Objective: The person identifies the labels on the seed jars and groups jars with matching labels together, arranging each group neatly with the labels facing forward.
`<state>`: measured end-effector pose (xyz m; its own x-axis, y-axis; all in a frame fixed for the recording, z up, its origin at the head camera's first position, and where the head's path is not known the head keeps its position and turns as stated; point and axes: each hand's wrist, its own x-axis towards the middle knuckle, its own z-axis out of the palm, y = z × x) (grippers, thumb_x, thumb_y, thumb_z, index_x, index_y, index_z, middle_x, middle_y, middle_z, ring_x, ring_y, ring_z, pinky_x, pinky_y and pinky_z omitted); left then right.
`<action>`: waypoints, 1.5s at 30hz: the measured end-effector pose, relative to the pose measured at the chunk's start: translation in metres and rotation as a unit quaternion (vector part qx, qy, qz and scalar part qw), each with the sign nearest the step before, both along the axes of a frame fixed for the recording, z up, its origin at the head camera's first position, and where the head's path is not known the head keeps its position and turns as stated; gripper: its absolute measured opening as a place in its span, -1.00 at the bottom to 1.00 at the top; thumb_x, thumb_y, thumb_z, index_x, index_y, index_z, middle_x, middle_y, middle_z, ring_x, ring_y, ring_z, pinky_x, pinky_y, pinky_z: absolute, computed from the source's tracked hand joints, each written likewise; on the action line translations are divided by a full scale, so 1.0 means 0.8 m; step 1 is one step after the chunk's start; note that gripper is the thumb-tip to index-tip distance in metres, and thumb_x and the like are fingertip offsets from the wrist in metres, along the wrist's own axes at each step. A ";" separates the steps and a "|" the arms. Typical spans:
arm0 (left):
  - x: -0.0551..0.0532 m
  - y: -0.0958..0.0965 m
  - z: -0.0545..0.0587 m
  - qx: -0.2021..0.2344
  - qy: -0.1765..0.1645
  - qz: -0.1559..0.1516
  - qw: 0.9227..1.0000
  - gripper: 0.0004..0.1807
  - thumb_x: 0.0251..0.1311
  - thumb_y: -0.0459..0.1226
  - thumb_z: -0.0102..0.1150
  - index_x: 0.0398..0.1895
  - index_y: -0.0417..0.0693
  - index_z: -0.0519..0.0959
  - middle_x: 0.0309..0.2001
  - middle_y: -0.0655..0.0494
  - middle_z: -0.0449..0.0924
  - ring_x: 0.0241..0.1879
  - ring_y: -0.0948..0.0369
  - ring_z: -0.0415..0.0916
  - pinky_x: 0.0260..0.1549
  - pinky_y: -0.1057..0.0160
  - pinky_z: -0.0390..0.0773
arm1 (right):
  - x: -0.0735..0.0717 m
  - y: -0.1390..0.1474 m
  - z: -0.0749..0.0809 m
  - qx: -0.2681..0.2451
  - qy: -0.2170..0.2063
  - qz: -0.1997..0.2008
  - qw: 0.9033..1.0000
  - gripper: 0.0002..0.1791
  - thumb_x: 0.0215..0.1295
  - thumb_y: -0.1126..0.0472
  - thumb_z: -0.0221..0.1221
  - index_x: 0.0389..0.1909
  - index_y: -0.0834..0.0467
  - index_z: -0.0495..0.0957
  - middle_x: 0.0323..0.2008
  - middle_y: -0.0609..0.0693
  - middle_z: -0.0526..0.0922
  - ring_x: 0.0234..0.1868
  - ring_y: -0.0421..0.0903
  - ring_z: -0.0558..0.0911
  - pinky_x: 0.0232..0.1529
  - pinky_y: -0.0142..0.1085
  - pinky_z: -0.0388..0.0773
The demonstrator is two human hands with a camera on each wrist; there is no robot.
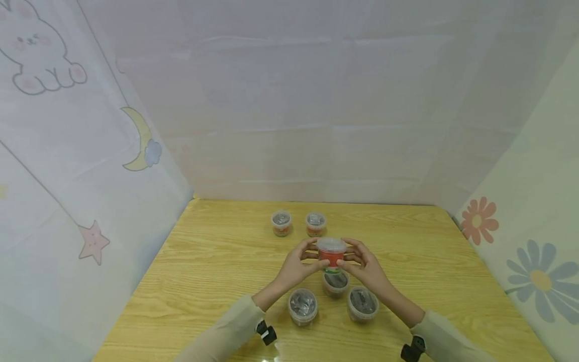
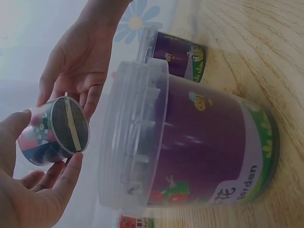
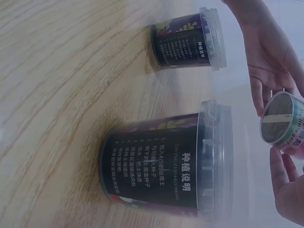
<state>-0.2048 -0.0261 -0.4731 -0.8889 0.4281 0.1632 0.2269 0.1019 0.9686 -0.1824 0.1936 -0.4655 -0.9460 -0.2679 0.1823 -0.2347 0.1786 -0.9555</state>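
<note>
Held up over the table is a small lidded planting cup (image 1: 331,257) with a red wrapper and a translucent lid. My left hand (image 1: 293,267) grips it from the left, thumb in front and fingers behind. From the other side my right hand (image 1: 368,270) holds it the same way. In the left wrist view the dark base of this cup (image 2: 71,124) shows, with a pale strip across it. Below the hands stand three more lidded cups: one at left (image 1: 303,306), one at right (image 1: 363,304), and a middle one (image 1: 335,282) partly hidden by the held cup.
Two lidded cups with reddish wrappers, a left one (image 1: 282,223) and a right one (image 1: 315,224), stand farther back on the wood-grain table (image 1: 217,261). A pale cloth wall (image 1: 316,110) rises behind the table's far edge, with printed cloth on both sides.
</note>
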 end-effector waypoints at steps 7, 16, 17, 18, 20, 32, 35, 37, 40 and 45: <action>0.001 0.004 -0.002 0.001 -0.005 -0.001 1.000 -0.20 0.07 -0.01 0.28 0.36 0.01 0.18 0.12 0.07 0.42 0.01 0.15 0.50 -0.14 0.31 0.60 | 0.001 -0.005 0.000 0.007 0.009 -0.011 1.000 -0.37 0.23 0.25 0.20 0.30 0.06 0.20 0.01 0.18 0.48 -0.09 -0.07 0.55 -0.21 -0.31 0.62; 0.000 0.007 -0.002 0.000 -0.005 0.001 1.000 -0.18 0.06 -0.04 0.30 0.37 -0.01 0.16 0.12 0.07 0.40 0.00 0.17 0.49 -0.11 0.32 0.59 | 0.000 -0.007 0.002 0.006 0.009 -0.004 1.000 -0.37 0.24 0.29 0.18 0.31 0.05 0.19 0.01 0.16 0.46 -0.09 -0.04 0.55 -0.16 -0.34 0.60; -0.001 0.006 -0.002 0.001 -0.006 -0.001 1.000 -0.18 0.07 -0.05 0.30 0.37 -0.01 0.16 0.12 0.07 0.40 0.01 0.16 0.49 -0.11 0.32 0.59 | 0.000 -0.007 0.002 0.007 0.009 -0.003 1.000 -0.37 0.24 0.28 0.18 0.31 0.05 0.19 0.01 0.17 0.45 -0.09 -0.02 0.55 -0.16 -0.34 0.60; -0.001 0.006 -0.002 0.003 -0.007 -0.003 1.000 -0.20 0.07 -0.07 0.30 0.36 0.00 0.17 0.12 0.06 0.40 0.01 0.15 0.49 -0.11 0.31 0.59 | 0.000 -0.006 0.002 0.010 0.012 0.001 1.000 -0.37 0.25 0.28 0.17 0.31 0.06 0.18 0.01 0.18 0.45 -0.08 0.00 0.55 -0.15 -0.34 0.60; -0.002 0.006 -0.002 0.006 -0.012 -0.006 1.000 -0.22 0.08 -0.09 0.29 0.36 0.03 0.17 0.12 0.05 0.40 0.02 0.14 0.49 -0.11 0.31 0.59 | -0.001 -0.005 0.002 0.018 0.019 0.007 1.000 -0.39 0.28 0.27 0.14 0.32 0.08 0.16 0.02 0.21 0.44 -0.07 0.05 0.54 -0.15 -0.33 0.60; 0.001 -0.006 0.020 0.039 -0.046 -0.068 0.996 -0.31 0.18 -0.20 0.22 0.35 -0.03 0.18 0.16 -0.02 0.38 0.06 0.03 0.45 -0.13 0.23 0.60 | -0.007 0.004 -0.002 -0.023 0.001 0.077 0.997 -0.40 0.40 0.29 -0.02 0.39 0.23 0.01 0.12 0.37 0.37 0.00 -0.29 0.54 -0.08 -0.26 0.60; 0.000 -0.008 0.019 0.032 -0.043 -0.086 0.995 -0.35 0.19 -0.19 0.21 0.33 0.00 0.22 0.16 0.00 0.39 0.08 0.02 0.44 -0.15 0.24 0.60 | -0.006 0.006 -0.005 -0.033 -0.014 0.086 0.996 -0.40 0.41 0.26 -0.03 0.41 0.18 0.02 0.16 0.32 0.37 0.04 -0.28 0.53 -0.04 -0.26 0.58; -0.004 -0.008 0.012 0.027 -0.044 -0.094 0.994 -0.36 0.19 -0.19 0.20 0.33 0.03 0.22 0.17 0.02 0.38 0.08 0.02 0.43 -0.15 0.24 0.60 | -0.005 0.006 -0.006 -0.039 -0.016 0.088 0.995 -0.41 0.41 0.26 -0.03 0.40 0.17 0.03 0.17 0.26 0.39 0.06 -0.26 0.53 -0.03 -0.29 0.57; -0.008 -0.008 0.002 0.024 -0.048 -0.093 0.994 -0.35 0.19 -0.17 0.20 0.34 0.07 0.22 0.17 0.03 0.36 0.09 0.02 0.42 -0.13 0.25 0.59 | -0.004 0.006 -0.009 -0.050 0.000 0.093 0.994 -0.42 0.40 0.30 -0.04 0.39 0.21 0.04 0.14 0.19 0.43 0.06 -0.24 0.53 -0.03 -0.30 0.57; -0.011 -0.008 -0.010 0.023 -0.032 -0.060 0.997 -0.38 0.16 -0.13 0.22 0.30 0.14 0.26 0.13 0.06 0.40 0.04 0.09 0.46 -0.18 0.25 0.60 | -0.004 0.005 -0.010 -0.047 0.013 0.071 0.996 -0.41 0.37 0.32 0.01 0.37 0.21 0.07 0.10 0.22 0.44 0.02 -0.17 0.55 -0.05 -0.30 0.58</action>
